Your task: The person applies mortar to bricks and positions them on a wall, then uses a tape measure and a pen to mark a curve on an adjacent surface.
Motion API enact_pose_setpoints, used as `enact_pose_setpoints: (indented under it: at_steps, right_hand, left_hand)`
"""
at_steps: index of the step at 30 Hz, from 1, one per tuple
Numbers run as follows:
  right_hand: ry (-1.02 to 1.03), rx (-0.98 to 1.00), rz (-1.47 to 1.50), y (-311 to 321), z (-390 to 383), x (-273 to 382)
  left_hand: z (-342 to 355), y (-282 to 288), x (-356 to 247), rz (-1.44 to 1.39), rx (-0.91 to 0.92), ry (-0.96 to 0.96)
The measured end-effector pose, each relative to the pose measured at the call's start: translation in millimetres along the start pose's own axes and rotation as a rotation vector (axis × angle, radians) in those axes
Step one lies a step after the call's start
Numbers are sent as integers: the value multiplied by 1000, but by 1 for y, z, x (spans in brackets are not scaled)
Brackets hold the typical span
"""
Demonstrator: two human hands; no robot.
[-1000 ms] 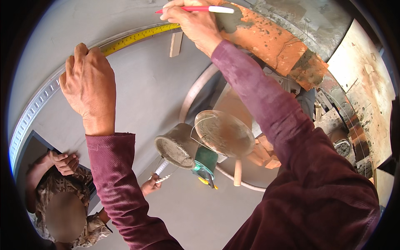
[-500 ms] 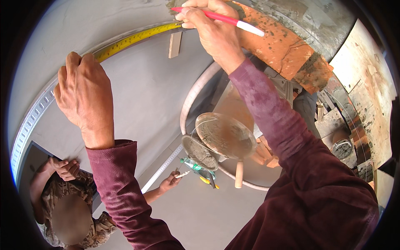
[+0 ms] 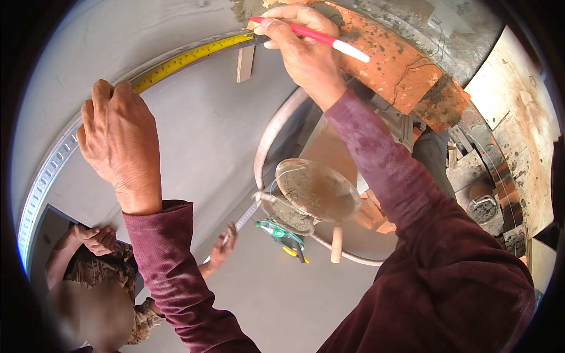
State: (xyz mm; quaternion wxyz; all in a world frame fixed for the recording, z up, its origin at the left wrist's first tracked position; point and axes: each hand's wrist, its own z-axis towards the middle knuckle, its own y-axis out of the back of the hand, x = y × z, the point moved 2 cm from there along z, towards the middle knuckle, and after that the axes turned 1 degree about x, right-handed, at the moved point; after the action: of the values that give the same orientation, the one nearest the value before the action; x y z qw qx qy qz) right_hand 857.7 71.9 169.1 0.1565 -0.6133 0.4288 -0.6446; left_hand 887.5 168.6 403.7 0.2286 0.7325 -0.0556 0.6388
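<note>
My left hand [image 3: 115, 144] has its fingers curled over the edge of a long perforated metal strip [image 3: 53, 165] along the grey surface, where the yellow tape measure [image 3: 188, 62] lies. My right hand [image 3: 309, 56] grips a red marker [image 3: 315, 36] with a white end at the far end of the tape, beside an orange cement-splattered surface [image 3: 379, 59]. Its fingertips are partly hidden by the marker. A short pale wood piece [image 3: 245, 63] sticks out below the tape.
Below are cement-coated pans [image 3: 315, 188], a pale curved hose [image 3: 265, 147], a green bottle [image 3: 273, 229] and orange brick pieces [image 3: 371, 212]. Scrap boards and a small bucket [image 3: 482, 209] lie right. At lower left a co-worker [image 3: 106, 265] has hands [image 3: 220, 247] near the work.
My right hand with the marker has shifted right and slightly down. My left hand sits a little lower. The co-worker's right hand rose, then lowered slightly leftward, and their head moved left.
</note>
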Motion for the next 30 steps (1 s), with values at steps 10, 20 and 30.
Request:
enact_pose_setpoints:
  at_steps: [10,20,30]
  right_hand:
    - [-220,165,-48,-31,3,4]
    - [-24,294,106,-54,26,-9]
    - [-84,240,-45,-58,17,-9]
  left_hand:
    - [-5,7,-2,-51,-90,4]
    - [-3,10,-5,-34,-63,11]
    - [0,10,-6,-27,-57,19]
